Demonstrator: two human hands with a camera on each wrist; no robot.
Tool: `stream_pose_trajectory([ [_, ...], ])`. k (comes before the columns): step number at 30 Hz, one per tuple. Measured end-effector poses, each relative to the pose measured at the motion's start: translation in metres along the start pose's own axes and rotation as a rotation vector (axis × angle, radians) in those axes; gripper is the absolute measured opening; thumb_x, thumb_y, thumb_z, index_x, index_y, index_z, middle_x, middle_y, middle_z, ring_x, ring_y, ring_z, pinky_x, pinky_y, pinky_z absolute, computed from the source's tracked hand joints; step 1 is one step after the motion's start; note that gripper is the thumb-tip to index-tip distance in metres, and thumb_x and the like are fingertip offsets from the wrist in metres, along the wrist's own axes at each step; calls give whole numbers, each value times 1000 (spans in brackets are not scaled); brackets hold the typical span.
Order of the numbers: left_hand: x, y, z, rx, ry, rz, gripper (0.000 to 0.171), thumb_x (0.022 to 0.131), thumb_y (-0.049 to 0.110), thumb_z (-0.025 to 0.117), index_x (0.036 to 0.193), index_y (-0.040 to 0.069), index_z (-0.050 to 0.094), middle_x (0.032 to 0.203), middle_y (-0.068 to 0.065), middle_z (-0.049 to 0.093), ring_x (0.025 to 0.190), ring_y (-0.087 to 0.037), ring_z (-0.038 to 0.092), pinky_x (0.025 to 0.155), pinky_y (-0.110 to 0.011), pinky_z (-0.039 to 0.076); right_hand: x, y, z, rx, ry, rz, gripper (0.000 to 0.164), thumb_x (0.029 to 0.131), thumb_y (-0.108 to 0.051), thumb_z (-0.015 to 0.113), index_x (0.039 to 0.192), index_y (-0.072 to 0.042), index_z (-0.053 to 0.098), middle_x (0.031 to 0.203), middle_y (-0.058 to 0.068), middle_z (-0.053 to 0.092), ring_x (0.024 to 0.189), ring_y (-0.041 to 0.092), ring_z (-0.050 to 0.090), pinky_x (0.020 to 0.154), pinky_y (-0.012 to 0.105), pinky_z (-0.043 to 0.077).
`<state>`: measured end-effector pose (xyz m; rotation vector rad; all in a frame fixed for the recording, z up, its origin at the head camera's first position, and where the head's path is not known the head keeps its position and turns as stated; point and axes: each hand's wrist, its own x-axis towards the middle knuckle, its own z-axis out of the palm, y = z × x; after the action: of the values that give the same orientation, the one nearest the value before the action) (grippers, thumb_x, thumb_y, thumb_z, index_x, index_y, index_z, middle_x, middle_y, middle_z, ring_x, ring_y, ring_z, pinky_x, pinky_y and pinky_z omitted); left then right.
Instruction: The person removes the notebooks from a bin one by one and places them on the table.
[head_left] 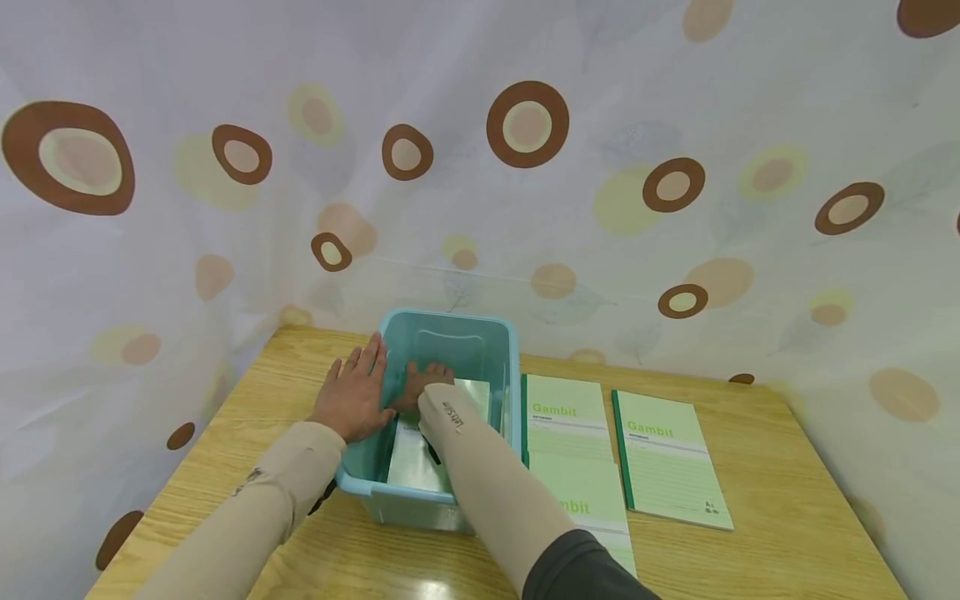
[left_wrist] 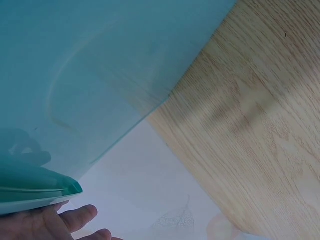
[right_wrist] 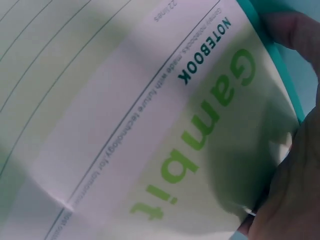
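Observation:
A light-blue plastic bin stands on the wooden table. My left hand rests on its left rim with straight, spread fingers; part of that hand shows beside the rim in the left wrist view. Inside the bin lies a pale green Gambit notebook with a green spine. Reaching down into the bin, my right hand holds this notebook by its upper spine-side corner. In the right wrist view, the thumb is at the green spine and fingertips show past the top edge, partly hidden.
Right of the bin, one notebook is partly overlapped by another notebook, which my right arm partly covers. A third notebook lies farther right. Behind the table hangs a white sheet with brown and yellow ring shapes.

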<state>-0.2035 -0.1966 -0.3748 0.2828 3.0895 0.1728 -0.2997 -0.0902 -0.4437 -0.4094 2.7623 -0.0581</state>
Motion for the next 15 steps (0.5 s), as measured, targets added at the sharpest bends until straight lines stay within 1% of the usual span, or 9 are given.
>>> stream_pose_trajectory([
  [7, 0, 0, 1, -2, 0, 3, 93, 88, 33, 69, 151, -7, 15, 159, -21, 9, 142, -43, 21, 112, -60, 20, 5, 0, 2, -2, 21, -33, 74, 87, -59, 55, 144, -16, 36, 135, 15, 50, 125, 31, 45, 106, 45, 31],
  [15, 0, -1, 1, -3, -2, 3, 92, 88, 33, 69, 151, -8, 15, 159, -21, 9, 142, -43, 21, 112, -60, 20, 5, 1, 2, 30, 11, -43, 81, 87, -61, 55, 149, -17, 31, 142, 15, 45, 132, 30, 41, 109, 47, 26],
])
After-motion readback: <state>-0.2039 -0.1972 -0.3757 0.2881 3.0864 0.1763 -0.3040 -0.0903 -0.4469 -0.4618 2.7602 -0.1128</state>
